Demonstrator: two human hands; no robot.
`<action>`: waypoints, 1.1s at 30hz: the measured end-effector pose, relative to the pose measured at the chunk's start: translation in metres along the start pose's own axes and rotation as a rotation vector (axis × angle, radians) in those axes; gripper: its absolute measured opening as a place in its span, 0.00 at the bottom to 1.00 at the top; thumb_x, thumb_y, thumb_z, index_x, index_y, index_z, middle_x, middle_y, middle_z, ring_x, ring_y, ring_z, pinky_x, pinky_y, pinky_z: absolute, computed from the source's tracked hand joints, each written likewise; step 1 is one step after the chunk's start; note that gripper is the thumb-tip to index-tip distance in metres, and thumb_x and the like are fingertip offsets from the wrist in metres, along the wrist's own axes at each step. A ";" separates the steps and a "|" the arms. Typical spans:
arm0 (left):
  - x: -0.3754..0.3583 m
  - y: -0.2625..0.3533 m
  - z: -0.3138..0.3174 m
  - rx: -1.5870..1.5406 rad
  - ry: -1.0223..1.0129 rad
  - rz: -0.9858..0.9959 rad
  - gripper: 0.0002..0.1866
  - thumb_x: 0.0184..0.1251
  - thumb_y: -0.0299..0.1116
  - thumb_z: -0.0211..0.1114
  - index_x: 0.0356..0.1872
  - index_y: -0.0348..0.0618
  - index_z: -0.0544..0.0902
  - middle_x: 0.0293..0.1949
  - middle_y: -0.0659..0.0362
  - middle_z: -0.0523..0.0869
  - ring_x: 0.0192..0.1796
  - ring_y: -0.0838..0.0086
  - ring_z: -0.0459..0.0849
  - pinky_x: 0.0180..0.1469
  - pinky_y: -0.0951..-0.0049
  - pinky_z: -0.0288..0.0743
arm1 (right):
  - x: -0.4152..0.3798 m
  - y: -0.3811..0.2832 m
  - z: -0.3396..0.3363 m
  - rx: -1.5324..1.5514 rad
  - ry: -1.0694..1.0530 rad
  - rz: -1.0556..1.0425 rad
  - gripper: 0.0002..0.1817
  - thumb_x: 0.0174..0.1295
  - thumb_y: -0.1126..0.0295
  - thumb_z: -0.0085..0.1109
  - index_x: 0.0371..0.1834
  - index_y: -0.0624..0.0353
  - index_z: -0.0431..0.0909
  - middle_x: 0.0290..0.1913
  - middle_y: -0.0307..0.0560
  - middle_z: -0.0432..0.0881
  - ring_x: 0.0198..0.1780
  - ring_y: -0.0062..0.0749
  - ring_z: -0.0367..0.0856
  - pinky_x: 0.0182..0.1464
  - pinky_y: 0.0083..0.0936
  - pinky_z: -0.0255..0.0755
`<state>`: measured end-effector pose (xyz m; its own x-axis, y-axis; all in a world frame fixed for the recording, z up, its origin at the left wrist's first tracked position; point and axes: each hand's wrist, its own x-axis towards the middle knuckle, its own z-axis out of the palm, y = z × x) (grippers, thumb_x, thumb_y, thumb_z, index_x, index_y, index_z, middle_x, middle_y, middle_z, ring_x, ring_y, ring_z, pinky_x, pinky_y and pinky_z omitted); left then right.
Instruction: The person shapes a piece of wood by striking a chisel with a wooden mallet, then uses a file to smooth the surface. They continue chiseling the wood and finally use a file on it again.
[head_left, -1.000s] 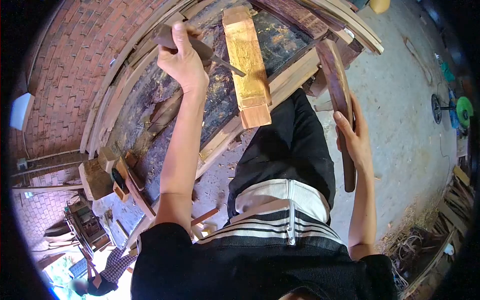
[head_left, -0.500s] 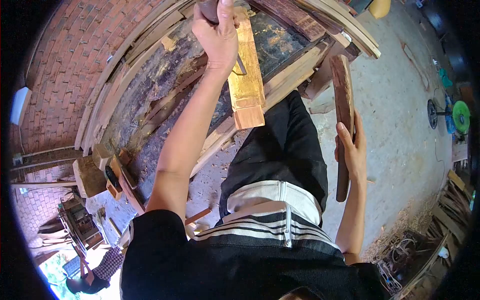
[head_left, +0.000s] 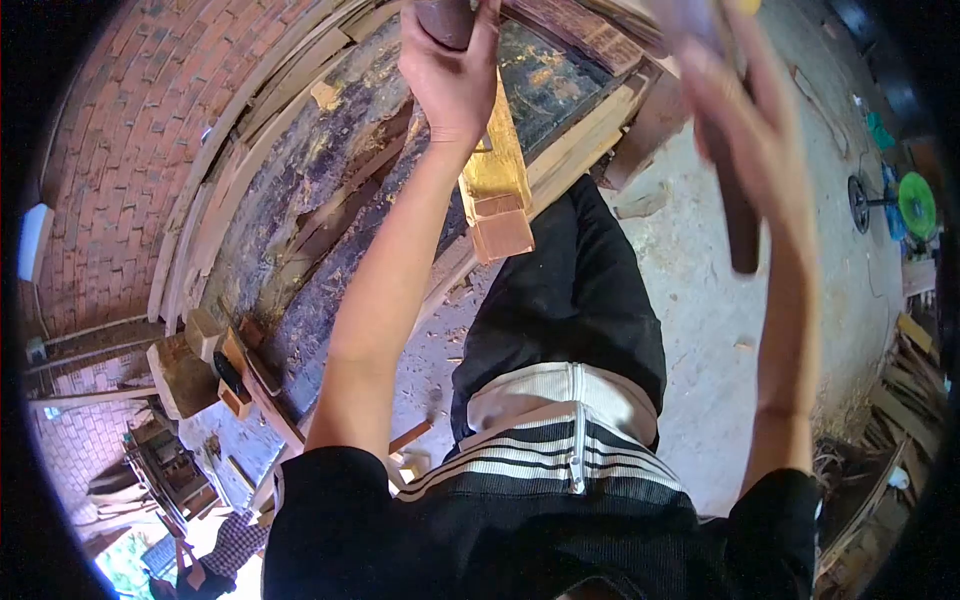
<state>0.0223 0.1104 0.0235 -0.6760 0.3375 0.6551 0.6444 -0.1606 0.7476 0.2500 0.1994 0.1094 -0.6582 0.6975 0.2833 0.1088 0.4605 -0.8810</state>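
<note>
My left hand [head_left: 452, 75] was raised and wrapped tight around the dark handle of a chisel [head_left: 447, 20], with the thumb along its side. The blade was hidden behind my hand, so I could not tell whether it touched the wood. My right hand [head_left: 745, 110] was lifted high and blurred, its fingers closed around a long, dark wooden mallet [head_left: 735, 215] whose lower end hung down below my palm.

Directly under my left hand lay a pale, yellowish wooden block [head_left: 497, 185], resting lengthwise on a dark, scarred workbench [head_left: 300, 220]. The near end of the block, stepped and reddish, stuck out past the bench edge above my black trouser leg [head_left: 570, 290].

To the left of the block, pale planks [head_left: 215, 190] ran along the far side of the bench, with a brick wall [head_left: 120, 130] behind them. Well to the right of the block was bare concrete floor [head_left: 700, 330], and far to the right stood a green disc [head_left: 918, 205].
</note>
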 end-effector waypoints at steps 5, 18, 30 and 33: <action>0.001 0.011 0.000 -0.034 0.022 0.014 0.20 0.65 0.35 0.75 0.50 0.36 0.77 0.38 0.56 0.84 0.38 0.70 0.82 0.43 0.68 0.77 | 0.058 -0.082 0.004 -0.305 -0.294 -0.443 0.39 0.73 0.49 0.52 0.77 0.65 0.57 0.64 0.67 0.74 0.66 0.48 0.75 0.64 0.45 0.73; -0.006 -0.019 -0.005 -0.228 0.063 0.158 0.23 0.65 0.45 0.75 0.42 0.36 0.74 0.26 0.61 0.81 0.24 0.80 0.80 0.28 0.76 0.76 | 0.069 -0.122 0.007 -0.602 -1.018 -0.123 0.37 0.74 0.46 0.50 0.79 0.55 0.55 0.62 0.65 0.79 0.58 0.52 0.83 0.59 0.48 0.77; 0.015 -0.017 -0.017 -0.395 0.059 -0.103 0.16 0.64 0.32 0.74 0.45 0.36 0.77 0.34 0.58 0.84 0.36 0.74 0.81 0.40 0.72 0.76 | -0.007 -0.094 0.000 -0.513 -0.331 -0.365 0.45 0.70 0.43 0.56 0.81 0.59 0.52 0.64 0.62 0.76 0.61 0.46 0.79 0.59 0.42 0.74; 0.026 -0.028 -0.025 -0.391 0.084 -0.173 0.16 0.65 0.33 0.74 0.46 0.36 0.78 0.36 0.58 0.84 0.40 0.73 0.81 0.45 0.70 0.76 | 0.002 -0.104 -0.007 -0.334 -0.419 0.113 0.47 0.69 0.43 0.58 0.81 0.61 0.52 0.69 0.65 0.71 0.66 0.49 0.75 0.64 0.40 0.70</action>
<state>-0.0219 0.1000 0.0222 -0.7992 0.3167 0.5109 0.3459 -0.4528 0.8218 0.2430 0.1564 0.2046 -0.8616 0.5060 -0.0411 0.3818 0.5924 -0.7095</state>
